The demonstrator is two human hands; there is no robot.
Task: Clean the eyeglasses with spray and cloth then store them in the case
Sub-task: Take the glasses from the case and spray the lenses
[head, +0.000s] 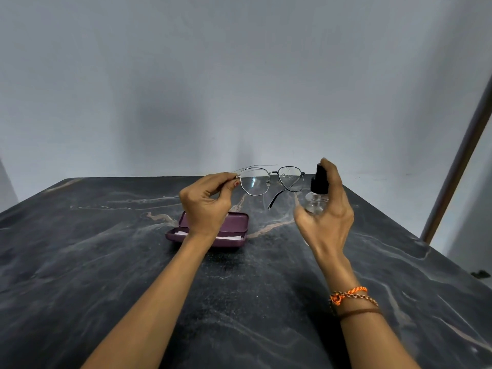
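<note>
1. Head view, looking forward and down over a dark marbled counter [106, 262] with pale veins, against a plain grey wall [186, 75].
2. Left hand [206, 202] raised above the counter, fingertips pinching the eyeglasses [271, 181] at the left hinge corner of the frame.
3. Eyeglasses held in the air, thin metal frame, lenses upright and facing the camera; one temple reaching out behind the top of the frame, the other hanging down and forward with its dark tip lowest.
4. Small droplets visible on the lens nearer the spray bottle [318, 190].
5. Right hand [327, 209] wrapped round the spray bottle, thumb on the clear body, a finger laid over the top of the black pump head.
6. Spray bottle upright, just beside the right lens of the eyeglasses, nozzle side turned toward them; touching or apart, cannot tell.
7. Purple case [234, 230] lying open on the counter below and behind the left hand, lid tipped back, partly hidden by the left wrist.
8. White cloth [231, 237] lying inside the case, seen at both ends of the tray.
9. Orange braided thread and brown bands [351, 299] tied round the right wrist.
10. Brown pole [458, 161] leaning at the far right edge of the counter.
</note>
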